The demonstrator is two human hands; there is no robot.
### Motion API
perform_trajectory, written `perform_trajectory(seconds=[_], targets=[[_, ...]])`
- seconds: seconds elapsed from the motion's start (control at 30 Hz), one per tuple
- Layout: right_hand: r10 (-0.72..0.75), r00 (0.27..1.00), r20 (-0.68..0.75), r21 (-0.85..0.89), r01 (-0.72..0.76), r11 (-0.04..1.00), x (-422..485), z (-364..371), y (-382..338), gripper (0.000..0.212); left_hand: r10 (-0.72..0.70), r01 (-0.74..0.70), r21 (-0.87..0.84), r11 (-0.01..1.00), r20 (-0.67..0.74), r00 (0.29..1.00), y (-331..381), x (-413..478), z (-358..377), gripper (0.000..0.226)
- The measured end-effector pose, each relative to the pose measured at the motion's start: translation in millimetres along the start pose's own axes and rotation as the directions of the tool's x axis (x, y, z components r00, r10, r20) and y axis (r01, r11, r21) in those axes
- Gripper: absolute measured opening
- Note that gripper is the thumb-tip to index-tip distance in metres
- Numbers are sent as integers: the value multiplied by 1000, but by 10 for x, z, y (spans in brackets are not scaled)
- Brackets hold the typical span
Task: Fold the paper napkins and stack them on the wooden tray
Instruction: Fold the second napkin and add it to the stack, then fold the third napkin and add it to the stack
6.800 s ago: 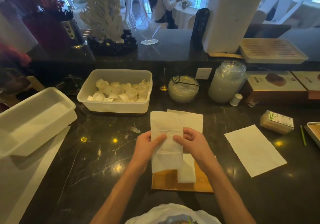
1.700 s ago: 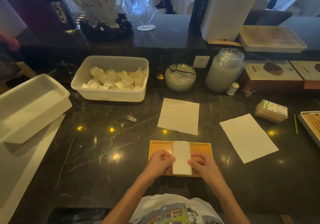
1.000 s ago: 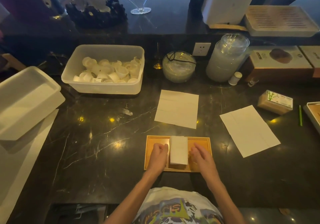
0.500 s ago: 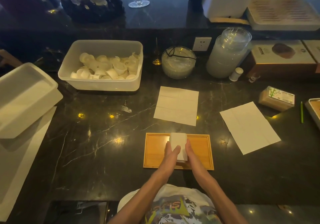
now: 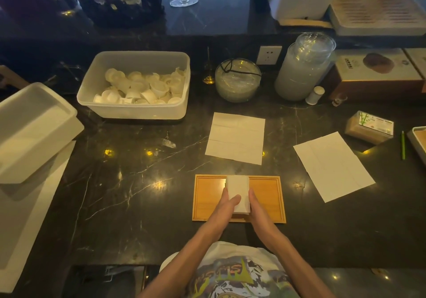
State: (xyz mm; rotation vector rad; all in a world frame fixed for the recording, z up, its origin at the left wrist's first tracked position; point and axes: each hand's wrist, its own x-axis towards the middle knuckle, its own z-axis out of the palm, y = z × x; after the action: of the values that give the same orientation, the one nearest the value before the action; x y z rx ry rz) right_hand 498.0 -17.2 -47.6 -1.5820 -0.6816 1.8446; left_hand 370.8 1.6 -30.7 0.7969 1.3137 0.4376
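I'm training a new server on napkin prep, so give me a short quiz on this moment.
1. True or false: the folded napkin lies on the wooden tray.
2. How many unfolded napkins lie flat on the dark counter? A) one B) two C) four
3. Which hand rests its thumb on top of the folded napkin?

Key:
1. True.
2. B. One lies beyond the tray and the other to its right.
3. The left hand.
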Motion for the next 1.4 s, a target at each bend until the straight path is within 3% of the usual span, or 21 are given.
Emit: perform_trajectory(seconds=[0.17, 0.5, 0.63, 0.73, 0.87, 0.97, 1.07, 1.2, 1.4], targets=[[5, 1000, 15, -7, -5, 1000, 3, -22, 44, 87, 8, -8, -1, 1000, 21, 1000, -66, -11, -21, 56], [-12, 1000, -11, -30, 12, 999, -7, -63, -23, 56, -53, 53, 12, 999, -4, 999, -29, -58, -84, 61], [-115, 979, -167, -242, 72, 968, 62, -196, -257, 28, -8, 43, 222, 974, -157, 988, 164, 16, -322, 60], [-258, 932, -256, -422, 132, 897, 279, -344, -501, 24, 100, 9, 390, 921, -257, 961, 437, 220, -581, 46], [-288, 897, -334, -533, 72, 843, 771, -483, -921, 12, 223, 44, 566, 823, -393, 892, 867, 737, -832, 35], [-306, 839, -449, -588, -20, 809, 1125, -519, -1162, 21, 236, 129, 625, 770, -467, 852, 1065, 1112, -965, 29], [-282, 826, -487, -661, -137, 738, 1362, -540, -1242, 40, 162, 227, 626, 746, -502, 850, 1100, 1357, -1000, 44], [-233, 820, -523, -674, -231, 702, 1481, -523, -1205, 33, 172, 220, 638, 738, -493, 853, 981, 1488, -935, 54], [-260, 809, -528, -735, -282, 617, 1427, -420, -1158, 33, 191, 231, 686, 690, -481, 856, 866, 1559, -922, 34]])
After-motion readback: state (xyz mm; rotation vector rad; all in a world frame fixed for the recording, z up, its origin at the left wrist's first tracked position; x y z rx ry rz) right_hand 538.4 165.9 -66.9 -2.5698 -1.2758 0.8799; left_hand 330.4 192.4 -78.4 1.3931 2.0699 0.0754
